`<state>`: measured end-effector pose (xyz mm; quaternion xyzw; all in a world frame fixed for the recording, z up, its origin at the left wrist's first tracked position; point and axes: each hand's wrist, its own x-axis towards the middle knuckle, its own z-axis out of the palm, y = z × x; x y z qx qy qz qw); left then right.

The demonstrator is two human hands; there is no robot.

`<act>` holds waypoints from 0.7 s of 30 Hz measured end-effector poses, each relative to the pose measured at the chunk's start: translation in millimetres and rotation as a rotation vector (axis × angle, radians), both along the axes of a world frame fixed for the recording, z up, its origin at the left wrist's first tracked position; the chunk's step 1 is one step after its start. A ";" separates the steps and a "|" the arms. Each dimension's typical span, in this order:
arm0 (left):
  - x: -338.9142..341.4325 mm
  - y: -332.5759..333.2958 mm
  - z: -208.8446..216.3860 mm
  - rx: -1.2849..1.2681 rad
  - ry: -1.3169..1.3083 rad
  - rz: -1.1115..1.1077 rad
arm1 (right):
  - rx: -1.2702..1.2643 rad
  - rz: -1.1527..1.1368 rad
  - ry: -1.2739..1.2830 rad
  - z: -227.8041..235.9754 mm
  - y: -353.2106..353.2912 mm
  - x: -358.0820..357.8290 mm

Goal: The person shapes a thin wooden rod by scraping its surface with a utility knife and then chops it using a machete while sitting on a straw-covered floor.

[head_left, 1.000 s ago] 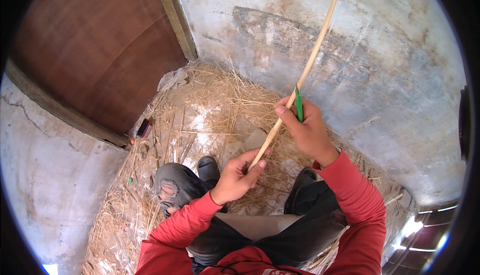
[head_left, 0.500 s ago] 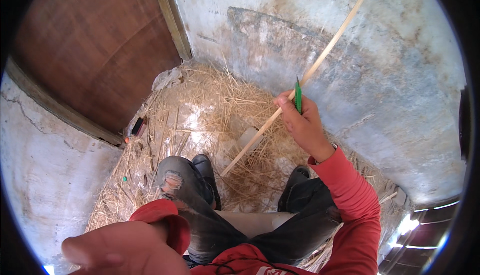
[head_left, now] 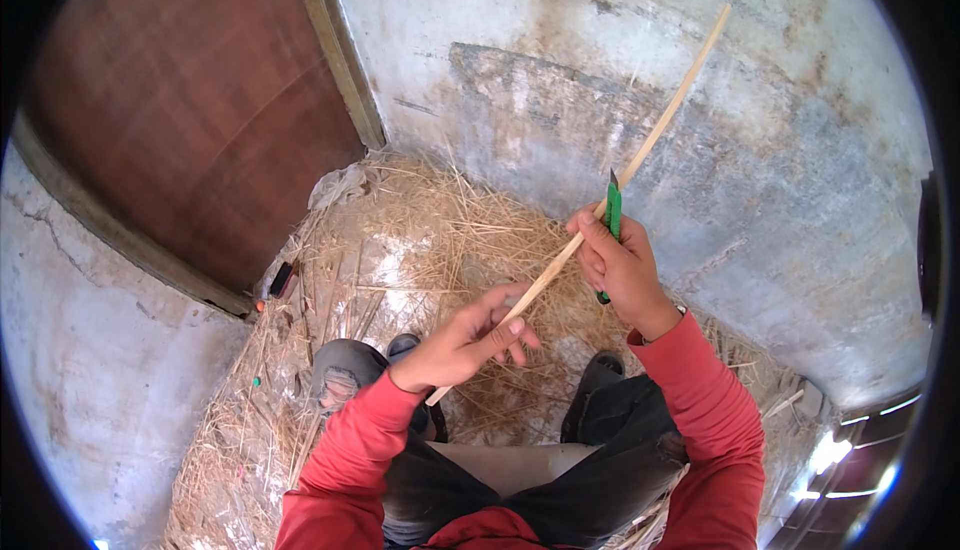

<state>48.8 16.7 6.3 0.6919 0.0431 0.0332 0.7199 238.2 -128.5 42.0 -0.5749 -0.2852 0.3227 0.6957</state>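
Note:
A long, thin pale strip of wood or bamboo [head_left: 672,110] runs slantwise across the view, its upper end in front of the wall and its lower end above my knees. My right hand [head_left: 622,265] is closed around both the strip and a green utility knife [head_left: 613,212], whose dark blade sticks out past the fingers, alongside the strip. Lower down, my left hand [head_left: 478,335] has its thumb and fingers around the strip near its lower end. The palm side of the left hand is partly hidden.
Dry shavings and thin strips [head_left: 480,225] litter the floor. A brown door [head_left: 200,100] stands at the far left, beside a stained pale wall [head_left: 560,100]. Near the door's foot lies a small dark and red object [head_left: 284,280]. My dark shoes [head_left: 597,385] and bent knees are below.
My left hand has come from the lower left, close to the camera, onto the lower part of the strip. The right hand, with knife and strip, has shifted slightly right and lower.

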 end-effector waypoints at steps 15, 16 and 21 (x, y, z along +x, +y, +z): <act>2.6 4.6 -27.6 -0.234 0.024 0.318 | -0.424 0.164 -0.901 -15.7 -4.7 -32.2; 1.7 4.5 -30.2 -0.229 0.029 0.331 | -0.428 0.169 -0.915 -17.8 -3.0 -34.3; 2.1 -2.2 -34.9 -0.276 0.045 0.318 | -0.419 0.172 -0.948 -27.4 1.6 -40.4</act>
